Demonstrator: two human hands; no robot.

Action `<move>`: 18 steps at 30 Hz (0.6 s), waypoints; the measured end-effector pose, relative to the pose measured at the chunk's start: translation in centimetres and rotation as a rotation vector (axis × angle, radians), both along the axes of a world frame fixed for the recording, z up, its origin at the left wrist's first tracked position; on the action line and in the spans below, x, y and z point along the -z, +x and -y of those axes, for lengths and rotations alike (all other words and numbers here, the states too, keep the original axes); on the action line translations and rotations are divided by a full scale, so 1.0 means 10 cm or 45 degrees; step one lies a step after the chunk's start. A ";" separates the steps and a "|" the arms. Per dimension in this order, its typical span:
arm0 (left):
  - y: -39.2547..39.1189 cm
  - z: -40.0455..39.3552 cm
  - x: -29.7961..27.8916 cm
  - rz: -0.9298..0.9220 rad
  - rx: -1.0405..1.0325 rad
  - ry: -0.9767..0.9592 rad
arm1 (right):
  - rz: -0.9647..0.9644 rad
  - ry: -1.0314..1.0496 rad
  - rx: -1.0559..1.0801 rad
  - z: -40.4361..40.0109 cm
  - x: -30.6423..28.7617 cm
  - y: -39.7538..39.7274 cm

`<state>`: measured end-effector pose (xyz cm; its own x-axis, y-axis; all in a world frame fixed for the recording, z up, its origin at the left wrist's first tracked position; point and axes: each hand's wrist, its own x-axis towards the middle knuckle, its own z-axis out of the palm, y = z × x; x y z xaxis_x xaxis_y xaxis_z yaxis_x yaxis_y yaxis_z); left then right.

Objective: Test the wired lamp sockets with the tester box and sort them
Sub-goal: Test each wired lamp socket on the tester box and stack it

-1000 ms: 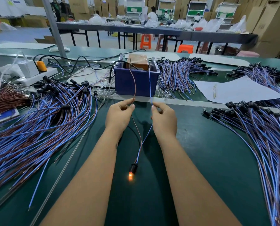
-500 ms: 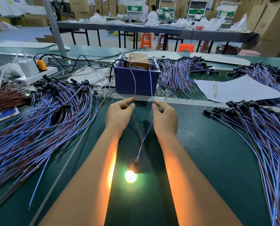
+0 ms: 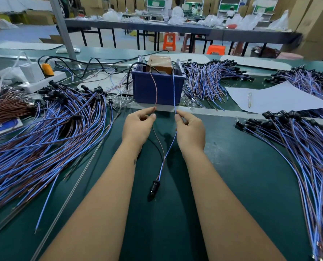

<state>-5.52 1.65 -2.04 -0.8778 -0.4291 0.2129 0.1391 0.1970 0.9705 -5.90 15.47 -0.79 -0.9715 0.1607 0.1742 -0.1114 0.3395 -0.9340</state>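
A black lamp socket (image 3: 154, 186) lies unlit on the green table (image 3: 241, 185) between my forearms. Its brown wire (image 3: 155, 95) and blue wire (image 3: 174, 91) run up to the blue tester box (image 3: 157, 89), which holds a brown block between two metal plates. My left hand (image 3: 138, 127) pinches the brown wire just in front of the box. My right hand (image 3: 190, 129) pinches the blue wire beside it. The wire tips reach the top of the box.
A big heap of wired sockets (image 3: 44, 132) spreads at the left, another heap (image 3: 307, 147) at the right, a third bundle (image 3: 209, 81) behind the box. A white paper with a pen (image 3: 270, 98) lies at back right. A power strip (image 3: 42, 80) sits at back left.
The bulb in the socket glowed faintly, then shone brightly half a second ago, and is now dark. My hands stay on the two wires in about the same place.
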 end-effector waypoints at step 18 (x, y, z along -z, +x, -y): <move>0.01 0.01 0.00 0.009 0.028 -0.039 | 0.025 0.072 -0.014 0.01 -0.03 0.01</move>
